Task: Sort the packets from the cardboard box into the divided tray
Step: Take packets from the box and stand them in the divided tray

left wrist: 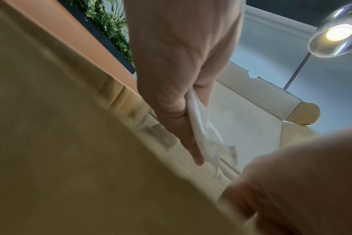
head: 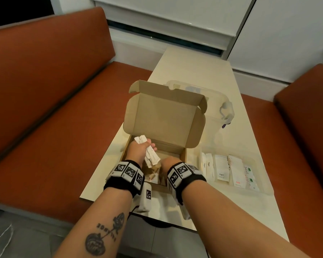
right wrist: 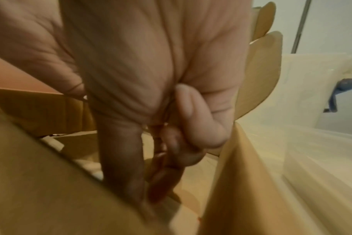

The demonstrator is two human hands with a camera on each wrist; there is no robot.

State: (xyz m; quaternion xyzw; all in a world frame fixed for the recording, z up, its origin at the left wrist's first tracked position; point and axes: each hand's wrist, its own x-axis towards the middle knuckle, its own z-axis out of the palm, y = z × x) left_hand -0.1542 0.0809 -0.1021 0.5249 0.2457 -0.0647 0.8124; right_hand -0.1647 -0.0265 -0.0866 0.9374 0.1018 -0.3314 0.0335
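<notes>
I see the cream table (head: 198, 71) running away from me between two rust-orange benches (head: 45, 90). On it, near the front edge, stands the cardboard box (head: 164, 116), plain brown corrugated board, its lid raised upright at the far side with rounded tuck flaps at both corners. Behind the box lid, toward the table's far end, sits a clear plastic container (head: 222, 112) with a white latch. The divided tray (head: 263, 175), clear plastic, lies just beside the box at the table's right edge; its compartments hold flat white packets (head: 221, 169) in a row, some with printed labels. My left hand (head: 140, 150) is inside the box at its left side, fingers clenched around a bundle of slim white stick packets (head: 150, 153) that protrudes from both ends of the fist; the left wrist view shows white paper pinched between thumb and fingers (left wrist: 177, 114). My right hand (head: 171, 163) reaches down into the box's near right corner, where loose brownish packets (head: 153, 172) lie. In the right wrist view its fingers (right wrist: 199, 127) are curled inward; whether they grasp a packet I cannot tell.
</notes>
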